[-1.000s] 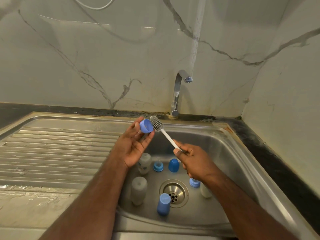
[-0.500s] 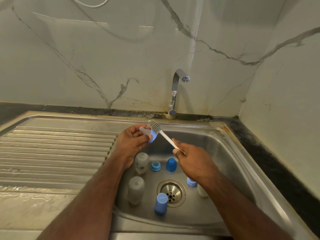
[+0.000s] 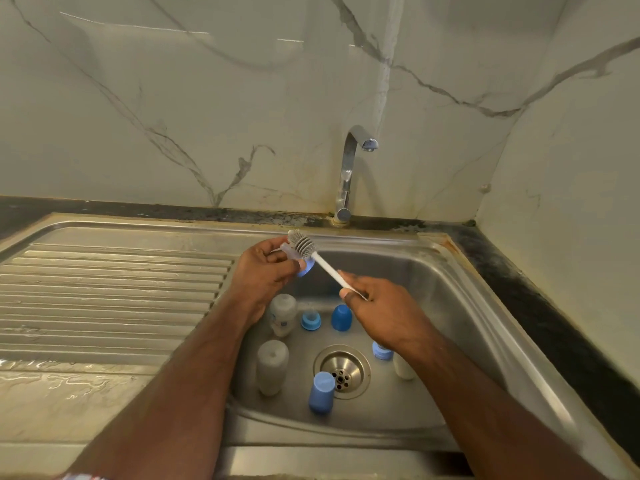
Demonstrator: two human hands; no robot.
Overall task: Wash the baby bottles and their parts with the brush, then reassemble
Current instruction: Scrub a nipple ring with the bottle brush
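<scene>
- Left hand [image 3: 265,271] pinches a clear teat with blue collar ring [image 3: 300,264], mostly hidden by its fingers, above the steel sink's [image 3: 460,306] far-left corner.
- Right hand [image 3: 375,310] grips the white-handled grey bristle brush [image 3: 313,254]; its head touches the teat.
- A cloudy bottle [image 3: 403,367] sits half hidden under the right wrist.

The right hand [image 3: 379,311] hides the brush [image 3: 320,259] handle's end; its forearm covers part of a blue ring [image 3: 381,351] and bottle [image 3: 403,368].

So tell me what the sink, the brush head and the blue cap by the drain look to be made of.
Sink: brushed stainless steel, judging by its grey sheen and soft reflections.
Brush head: probably silicone or soft rubber; grey, matte, with thick separate ribs rather than fine bristles.
Blue cap: likely moulded plastic, opaque, uniform colour, smooth with a dull gloss.
</scene>
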